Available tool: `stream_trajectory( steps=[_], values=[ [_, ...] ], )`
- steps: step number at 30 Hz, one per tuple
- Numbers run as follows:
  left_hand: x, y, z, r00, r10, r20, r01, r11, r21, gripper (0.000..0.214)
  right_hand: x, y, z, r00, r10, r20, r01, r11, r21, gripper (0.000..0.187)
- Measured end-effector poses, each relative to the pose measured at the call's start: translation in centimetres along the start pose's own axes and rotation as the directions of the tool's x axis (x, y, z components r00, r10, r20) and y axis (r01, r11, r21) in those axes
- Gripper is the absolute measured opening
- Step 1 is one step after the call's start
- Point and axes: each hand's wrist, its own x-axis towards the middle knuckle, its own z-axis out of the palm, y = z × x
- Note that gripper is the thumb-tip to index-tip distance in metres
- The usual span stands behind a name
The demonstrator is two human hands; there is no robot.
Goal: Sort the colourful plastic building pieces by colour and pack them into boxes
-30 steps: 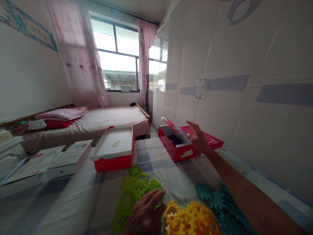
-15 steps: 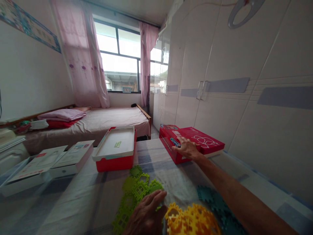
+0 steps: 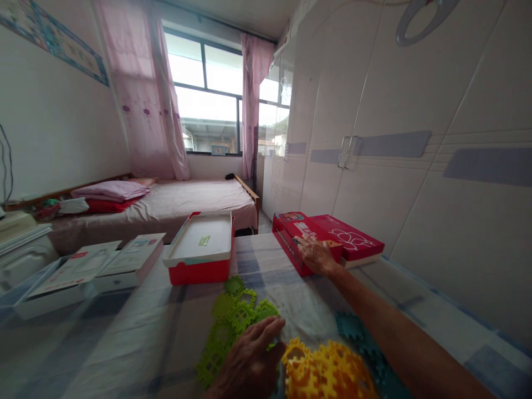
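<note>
My right hand [image 3: 318, 256] reaches forward and rests on a red printed box [image 3: 291, 235], its fingers stretched over the top near the front edge. Closer in, my left hand [image 3: 251, 354] lies with extended fingers beside and partly over green interlocking plastic pieces [image 3: 243, 316]. Just right of it is a heap of yellow toothed plastic pieces [image 3: 328, 371]. Dark teal pieces [image 3: 351, 326] lie beneath and beside my right forearm, which hides some of them. Whether my left palm covers a piece cannot be seen.
Behind the red box is a flat red box [image 3: 349, 235]. An open red-and-white box [image 3: 199, 271] stands left of centre, with white boxes [image 3: 128, 260] farther left. A striped cloth [image 3: 137, 332] covers the table. A bed [image 3: 199, 194] and wardrobe [image 3: 374, 100] lie beyond.
The view has shifted slightly, so the boxes and bed appear a little farther right. On the red box, my right hand's fingers have drawn closer together. My left hand has barely moved.
</note>
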Motion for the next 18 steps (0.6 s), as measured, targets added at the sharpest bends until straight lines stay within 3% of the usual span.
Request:
stream_trajectory(
  steps=[3,5,8,11,13,15,17,18],
  values=[
    [0.1,0.3,-0.2,1.000,-0.001,0.009,0.001,1.000,-0.009,0.024,-0.5,-0.1,0.0,1.000,0.013,0.001,-0.013,1.000,0.003,0.051],
    [0.2,0.4,-0.5,1.000,0.003,0.006,-0.003,1.000,-0.012,0.022,-0.8,-1.3,-0.3,0.995,0.035,-0.094,-0.032,0.999,0.037,0.053],
    [0.5,0.3,-0.8,1.000,-0.017,-0.010,0.017,1.000,-0.003,0.023,-1.0,-5.2,-1.2,0.982,-0.033,-0.188,0.086,0.957,0.278,0.052],
    [0.7,0.2,-1.0,0.998,-0.038,-0.057,0.036,0.999,-0.036,0.025,-0.5,-10.5,-1.8,0.993,-0.116,0.004,0.083,0.741,0.666,0.055],
    [0.8,0.0,-1.1,0.993,-0.076,-0.095,0.066,0.993,-0.098,0.026,0.3,-13.8,-1.6,0.982,-0.135,0.129,-0.016,0.629,0.777,0.058],
    [0.6,-0.4,-1.1,0.971,-0.195,-0.136,0.168,0.968,-0.184,0.028,1.3,-16.5,-1.0,0.972,-0.133,0.195,-0.085,0.577,0.813,0.059],
    [0.4,-1.1,-1.2,0.897,-0.402,-0.183,0.342,0.894,-0.289,0.028,2.2,-18.5,-0.1,0.958,-0.132,0.256,-0.158,0.503,0.850,0.056],
    [0.4,-1.6,-1.2,0.832,-0.514,-0.207,0.429,0.834,-0.347,0.026,2.5,-19.2,0.3,0.952,-0.130,0.278,-0.190,0.463,0.866,0.054]
  ],
)
